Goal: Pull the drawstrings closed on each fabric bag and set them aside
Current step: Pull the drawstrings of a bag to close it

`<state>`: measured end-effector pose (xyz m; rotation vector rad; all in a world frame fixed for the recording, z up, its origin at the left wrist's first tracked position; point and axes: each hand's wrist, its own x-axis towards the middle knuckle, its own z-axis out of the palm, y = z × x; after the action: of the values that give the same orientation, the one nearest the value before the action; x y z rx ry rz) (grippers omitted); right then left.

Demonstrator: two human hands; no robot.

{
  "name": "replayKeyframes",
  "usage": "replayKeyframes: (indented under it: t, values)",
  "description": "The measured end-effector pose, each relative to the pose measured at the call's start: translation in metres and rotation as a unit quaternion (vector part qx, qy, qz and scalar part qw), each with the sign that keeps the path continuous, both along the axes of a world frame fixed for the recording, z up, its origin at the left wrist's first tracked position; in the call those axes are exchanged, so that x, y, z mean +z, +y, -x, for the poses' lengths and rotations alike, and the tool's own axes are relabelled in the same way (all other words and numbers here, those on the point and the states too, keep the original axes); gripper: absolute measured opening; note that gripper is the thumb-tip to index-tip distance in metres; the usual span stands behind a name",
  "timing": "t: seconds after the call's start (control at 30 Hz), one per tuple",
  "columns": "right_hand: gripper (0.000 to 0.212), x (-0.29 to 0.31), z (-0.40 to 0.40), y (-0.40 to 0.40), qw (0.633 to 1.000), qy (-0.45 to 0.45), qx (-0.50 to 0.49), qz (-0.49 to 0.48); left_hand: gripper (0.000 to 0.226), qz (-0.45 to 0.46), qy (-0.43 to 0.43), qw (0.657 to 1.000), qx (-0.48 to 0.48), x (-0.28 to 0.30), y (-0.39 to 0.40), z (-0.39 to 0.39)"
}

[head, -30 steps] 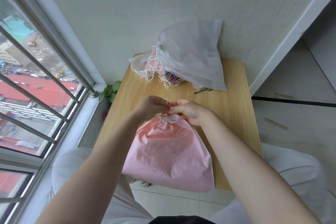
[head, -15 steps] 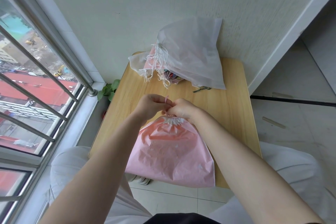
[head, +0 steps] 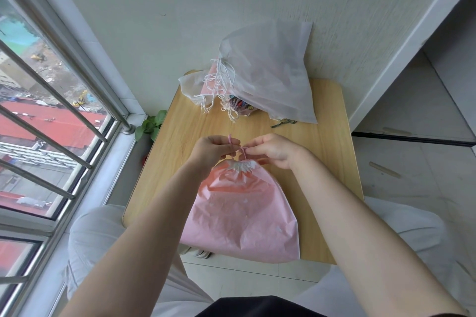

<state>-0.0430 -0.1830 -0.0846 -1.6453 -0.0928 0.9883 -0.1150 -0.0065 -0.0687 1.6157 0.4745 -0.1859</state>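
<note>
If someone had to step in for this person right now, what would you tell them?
Left hand pinches the pink drawstring; right hand pinches its other strand above the bag's neck.
The pink bag lies on the wooden table, its mouth already gathered shut.
A pile of white bags sits at the table's far edge by the wall, their cords hanging loose.
Left: finish the cord, set the pink bag aside. Whether the pile's bags are closed, I cannot tell.
</note>
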Motion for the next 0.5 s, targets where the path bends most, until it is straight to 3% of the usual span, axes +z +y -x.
replayKeyframes:
  t: [0.13, 0.27, 0.33, 0.43, 0.5]
  values:
    - [0.005, 0.002, 0.000, 0.001, 0.999, -0.028, -0.037, 0.019, 0.010, 0.040, 0.012, 0.999, 0.019, -0.001, -0.002, 0.002]
    - [0.030, 0.009, 0.000, -0.002, 0.995, 0.048, -0.080, -0.029, 0.008, 0.075, 0.013, 0.997, 0.031, -0.005, 0.003, 0.003]
    - [0.035, 0.013, -0.001, -0.007, 0.978, 0.089, -0.159, -0.103, 0.008, 0.088, 0.022, 0.995, 0.037, -0.007, 0.005, 0.003]
    - [0.010, 0.017, -0.004, -0.008, 0.879, 0.170, -0.341, -0.286, 0.007, 0.095, 0.033, 0.994, 0.043, -0.010, 0.005, 0.003]
    - [0.012, 0.019, -0.007, -0.007, 0.823, 0.192, -0.402, -0.353, 0.007, 0.088, 0.034, 0.994, 0.053, -0.013, 0.004, 0.004]
